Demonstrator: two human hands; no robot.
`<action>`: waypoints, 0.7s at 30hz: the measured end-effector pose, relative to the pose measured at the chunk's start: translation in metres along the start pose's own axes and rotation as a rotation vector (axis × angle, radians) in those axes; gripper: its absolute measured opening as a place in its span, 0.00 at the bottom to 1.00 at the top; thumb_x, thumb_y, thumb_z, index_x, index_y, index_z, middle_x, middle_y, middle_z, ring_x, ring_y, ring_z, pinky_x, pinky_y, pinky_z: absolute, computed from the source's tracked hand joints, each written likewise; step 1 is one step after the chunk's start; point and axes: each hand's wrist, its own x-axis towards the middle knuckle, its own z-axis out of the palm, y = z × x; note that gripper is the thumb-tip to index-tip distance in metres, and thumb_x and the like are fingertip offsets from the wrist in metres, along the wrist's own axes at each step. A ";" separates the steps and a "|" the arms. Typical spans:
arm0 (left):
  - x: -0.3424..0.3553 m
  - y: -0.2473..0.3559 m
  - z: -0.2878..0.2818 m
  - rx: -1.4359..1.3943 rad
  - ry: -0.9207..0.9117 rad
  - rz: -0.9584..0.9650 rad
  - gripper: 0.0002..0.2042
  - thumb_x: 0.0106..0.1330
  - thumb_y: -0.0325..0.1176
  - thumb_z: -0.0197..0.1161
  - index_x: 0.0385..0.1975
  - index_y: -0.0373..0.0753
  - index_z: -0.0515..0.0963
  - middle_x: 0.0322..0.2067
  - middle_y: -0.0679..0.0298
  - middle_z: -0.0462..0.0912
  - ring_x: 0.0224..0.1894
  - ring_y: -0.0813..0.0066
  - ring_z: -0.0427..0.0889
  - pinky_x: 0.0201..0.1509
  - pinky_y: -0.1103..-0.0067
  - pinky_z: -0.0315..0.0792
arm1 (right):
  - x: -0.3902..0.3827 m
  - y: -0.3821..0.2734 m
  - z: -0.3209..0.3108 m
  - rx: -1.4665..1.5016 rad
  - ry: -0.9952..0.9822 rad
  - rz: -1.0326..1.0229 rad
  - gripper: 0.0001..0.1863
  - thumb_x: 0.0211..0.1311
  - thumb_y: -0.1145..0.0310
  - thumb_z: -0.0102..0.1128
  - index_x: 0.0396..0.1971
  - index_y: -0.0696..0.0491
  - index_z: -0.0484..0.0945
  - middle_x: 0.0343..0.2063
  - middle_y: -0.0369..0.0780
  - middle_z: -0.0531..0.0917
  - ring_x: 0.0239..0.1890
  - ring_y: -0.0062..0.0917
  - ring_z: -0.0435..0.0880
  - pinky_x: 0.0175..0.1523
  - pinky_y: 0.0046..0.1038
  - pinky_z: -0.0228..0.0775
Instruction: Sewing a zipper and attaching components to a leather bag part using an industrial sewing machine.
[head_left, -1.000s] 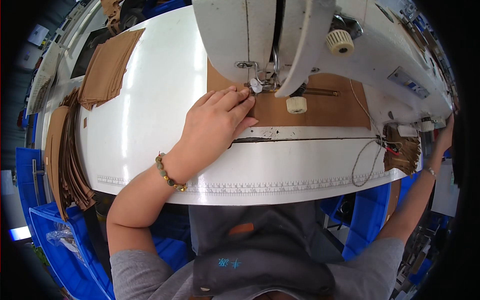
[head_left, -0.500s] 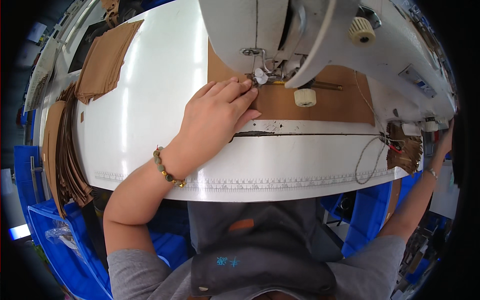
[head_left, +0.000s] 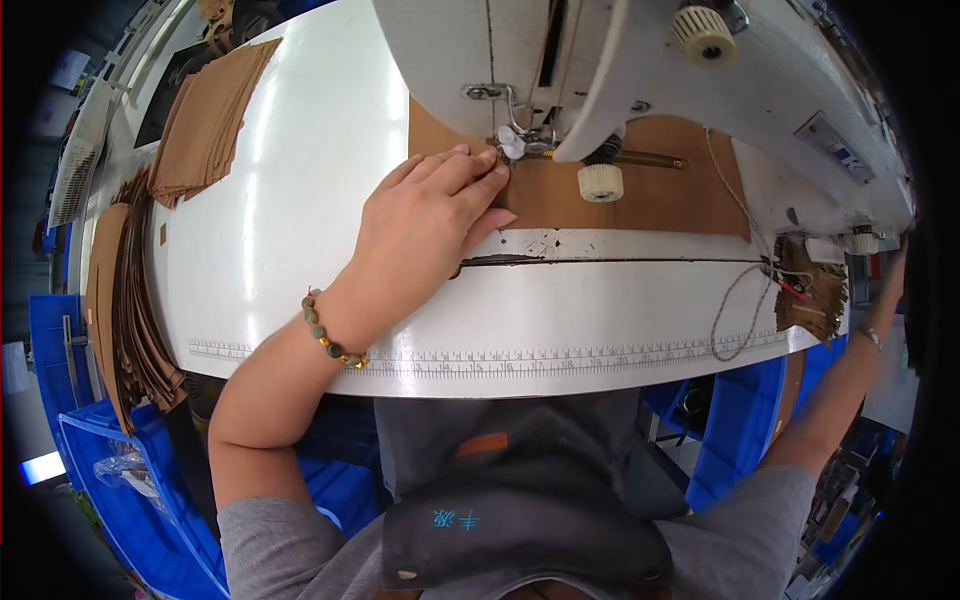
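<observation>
A white sewing machine [head_left: 680, 60] stands over a flat brown leather-like panel [head_left: 640, 205]. Along the panel runs a zipper [head_left: 650, 160] with gold-coloured teeth, passing close by the presser foot [head_left: 512, 145]. My left hand [head_left: 430, 210] lies on the panel's left part, palm down. Its fingertips are right beside the presser foot, and the thumb stands apart from the fingers. My right arm reaches up to the machine's right end; of my right hand [head_left: 898, 270] only a part shows, at the picture's edge, and its fingers are hidden.
Stacked brown panels [head_left: 205, 120] lie at the table's far left. Folded brown pieces [head_left: 130, 300] hang over its left edge. A cord [head_left: 718, 320] loops near a brown scrap bundle [head_left: 812, 290] on the right. A printed ruler [head_left: 480, 365] follows the front edge. Blue bins [head_left: 130, 470] stand below.
The machine and panel appear slightly higher and farther left in the picture, as the view shifts a little. My left hand keeps its place by the presser foot. My right arm stays at the machine's end.
</observation>
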 end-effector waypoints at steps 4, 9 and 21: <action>-0.001 0.001 0.001 0.018 0.003 -0.008 0.17 0.65 0.41 0.70 0.50 0.40 0.86 0.52 0.64 0.86 0.58 0.65 0.83 0.62 0.68 0.76 | -0.049 0.038 0.018 0.228 0.015 -0.075 0.24 0.79 0.56 0.52 0.61 0.60 0.79 0.57 0.41 0.83 0.55 0.27 0.84 0.58 0.30 0.78; 0.003 0.006 -0.003 0.142 0.105 0.139 0.13 0.62 0.36 0.73 0.45 0.40 0.87 0.46 0.67 0.87 0.49 0.66 0.85 0.53 0.71 0.78 | -0.122 -0.048 0.011 -0.328 0.222 -0.065 0.27 0.79 0.50 0.52 0.59 0.60 0.81 0.47 0.42 0.87 0.49 0.26 0.86 0.54 0.28 0.79; 0.066 0.081 0.040 0.133 -0.059 0.100 0.35 0.64 0.56 0.67 0.60 0.31 0.76 0.64 0.52 0.78 0.66 0.53 0.77 0.67 0.62 0.71 | -0.322 -0.176 0.092 -0.569 -0.528 -0.621 0.05 0.65 0.73 0.65 0.39 0.50 0.80 0.32 0.39 0.85 0.30 0.38 0.85 0.34 0.33 0.75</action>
